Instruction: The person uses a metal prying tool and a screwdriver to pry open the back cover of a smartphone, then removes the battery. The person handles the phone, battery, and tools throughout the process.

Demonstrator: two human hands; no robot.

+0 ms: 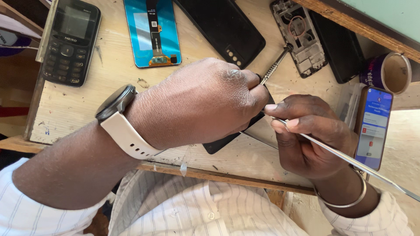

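Observation:
My left hand (199,102), with a white-strapped watch on its wrist, is closed over a black phone (223,140) at the front of the wooden bench (87,109). Most of the phone is hidden under the hand. A thin screwdriver (274,66) sticks out from behind my left fingers, pointing up and right. My right hand (310,135), with a metal bangle at the wrist, pinches a long thin metal pry tool (345,158) whose tip meets the phone's edge by my left fingertips.
At the back of the bench lie a black keypad phone (70,41), a blue display panel with a flex cable (152,31), a black panel (223,26) and an opened phone frame (299,37). A lit smartphone (374,126) and a tape roll (391,72) are at the right.

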